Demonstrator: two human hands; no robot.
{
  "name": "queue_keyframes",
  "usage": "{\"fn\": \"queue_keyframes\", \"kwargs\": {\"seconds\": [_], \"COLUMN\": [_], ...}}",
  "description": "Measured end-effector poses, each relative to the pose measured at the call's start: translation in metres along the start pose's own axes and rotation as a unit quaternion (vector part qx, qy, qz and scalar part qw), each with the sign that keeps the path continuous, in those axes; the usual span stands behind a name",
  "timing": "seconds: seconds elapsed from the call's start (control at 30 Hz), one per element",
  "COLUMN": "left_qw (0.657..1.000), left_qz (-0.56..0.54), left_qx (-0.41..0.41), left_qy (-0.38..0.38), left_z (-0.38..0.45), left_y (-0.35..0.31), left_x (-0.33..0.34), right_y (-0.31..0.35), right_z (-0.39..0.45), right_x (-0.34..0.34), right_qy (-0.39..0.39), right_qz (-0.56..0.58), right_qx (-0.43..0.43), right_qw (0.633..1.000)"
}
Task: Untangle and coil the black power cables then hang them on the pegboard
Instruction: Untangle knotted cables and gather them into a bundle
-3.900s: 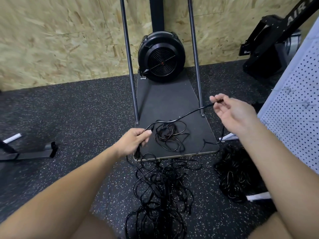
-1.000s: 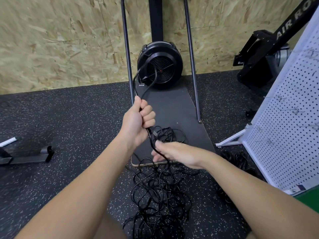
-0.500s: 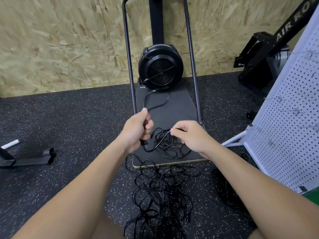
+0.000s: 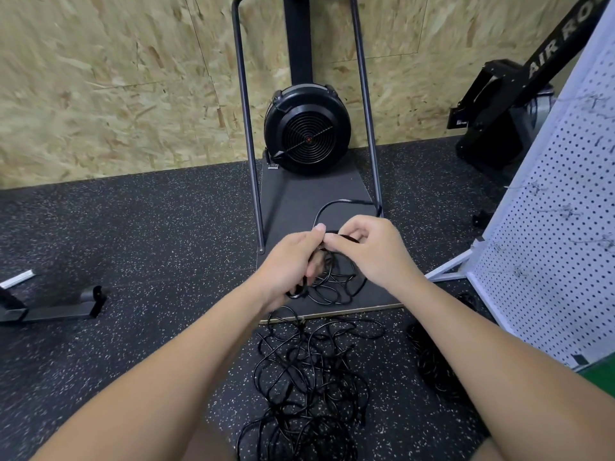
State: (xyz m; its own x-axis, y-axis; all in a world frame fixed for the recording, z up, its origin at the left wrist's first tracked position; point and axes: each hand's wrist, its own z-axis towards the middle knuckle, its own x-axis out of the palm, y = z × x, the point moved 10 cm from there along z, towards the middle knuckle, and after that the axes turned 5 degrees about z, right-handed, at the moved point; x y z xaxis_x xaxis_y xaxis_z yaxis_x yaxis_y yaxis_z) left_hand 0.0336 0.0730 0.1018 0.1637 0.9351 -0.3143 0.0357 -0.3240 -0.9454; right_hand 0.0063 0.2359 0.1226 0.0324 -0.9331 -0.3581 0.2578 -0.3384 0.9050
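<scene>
A black power cable (image 4: 336, 203) arcs above my two hands, which meet over the dark platform. My left hand (image 4: 293, 261) grips several gathered turns of this cable, with loops hanging below the fist. My right hand (image 4: 369, 251) pinches the cable right beside the left thumb. A tangled heap of black cables (image 4: 306, 377) lies on the speckled floor under my forearms. A second bundle of black cable (image 4: 429, 357) lies by the foot of the white pegboard (image 4: 559, 227) at the right, partly hidden by my right arm.
A black fan machine (image 4: 307, 131) with two upright bars (image 4: 246, 128) stands on the dark platform (image 4: 299, 201) against the chipboard wall. A black rower (image 4: 506, 104) stands at the back right. A low black bracket (image 4: 53, 304) lies at the left.
My right hand has come up and leftward to meet the left hand, bringing a new turn of cable to it. The loose arc of cable now swings over to the right side.
</scene>
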Motion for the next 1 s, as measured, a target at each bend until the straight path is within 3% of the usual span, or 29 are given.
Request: {"fn": "queue_keyframes", "kwargs": {"seconds": [0.1,0.17,0.5,0.7,0.77,0.83,0.93,1.0], "left_qw": [0.994,0.983,0.956,0.939,0.93,0.934,0.97,0.977], "left_qz": [-0.111,-0.18,-0.282,-0.334,-0.355,-0.344,-0.229,-0.2], "left_qx": [-0.022,-0.025,-0.022,-0.005,0.007,0.008,0.021,0.038], "left_qy": [-0.008,-0.02,-0.079,-0.084,-0.092,-0.095,-0.08,-0.058], "left_z": [0.003,0.007,0.008,0.012,0.015,0.017,0.016,0.011], "left_y": [-0.001,0.0,0.004,0.004,0.004,0.006,0.004,-0.002], "left_x": [-0.017,-0.031,-0.05,-0.06,-0.064,-0.065,-0.051,-0.029], "right_y": [-0.017,-0.025,-0.058,-0.05,-0.039,-0.024,0.001,0.009], "right_z": [-0.006,-0.012,-0.003,0.008,0.01,0.009,0.009,0.008], "right_x": [0.017,0.026,0.028,0.004,-0.004,-0.004,-0.006,-0.002], "right_qy": [0.135,0.186,0.166,0.089,0.064,0.058,0.019,-0.011], "right_qz": [-0.008,-0.023,-0.197,-0.272,-0.149,0.061,0.28,0.397], "right_qx": [0.069,0.07,0.039,0.045,0.067,0.088,0.095,0.119], "right_qw": [0.988,0.98,0.965,0.957,0.984,0.993,0.955,0.91]}}
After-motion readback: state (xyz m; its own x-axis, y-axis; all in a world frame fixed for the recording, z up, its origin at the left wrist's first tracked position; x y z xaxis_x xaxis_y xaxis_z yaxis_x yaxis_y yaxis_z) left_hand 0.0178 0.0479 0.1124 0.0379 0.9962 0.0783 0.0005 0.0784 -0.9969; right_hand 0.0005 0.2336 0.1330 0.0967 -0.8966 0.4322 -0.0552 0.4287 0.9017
